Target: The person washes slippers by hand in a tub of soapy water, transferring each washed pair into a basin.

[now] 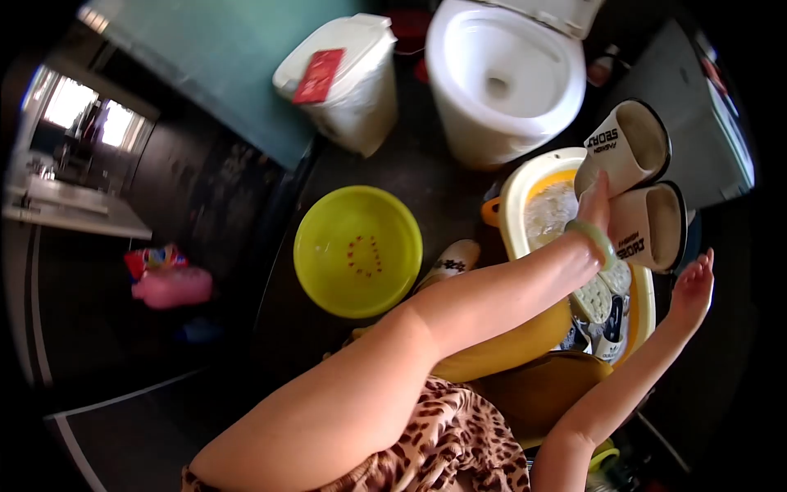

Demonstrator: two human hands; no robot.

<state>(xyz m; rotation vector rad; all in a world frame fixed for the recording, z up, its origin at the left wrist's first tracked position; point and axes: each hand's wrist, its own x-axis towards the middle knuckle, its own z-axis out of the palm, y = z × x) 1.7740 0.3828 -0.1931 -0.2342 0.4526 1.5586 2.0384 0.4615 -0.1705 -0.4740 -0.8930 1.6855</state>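
Note:
My left hand (597, 201), wearing a pale green bangle (597, 244) at the wrist, holds a pair of white slides, one slide (623, 148) above the other slide (652, 225). Dark lettering runs across their straps, and part of my grip is hidden behind them. The slides are over a white tub (515, 205) with a yellow-orange inside. Sudsy water (553, 211) shows in it, along with a pale perforated shoe (592, 299) and a dark and white shoe (611, 332). Apart from the slides, my right hand (694, 287) is raised past the tub's edge, its fingers apart and holding nothing.
A yellow-green basin (328, 279) with red marks stands left of the tub. Beyond are a white toilet (467, 123) and a lidded bin (361, 98) bearing a red packet (320, 75). A pink bottle (176, 287) is at the left. A slipper (455, 258) is near the basin.

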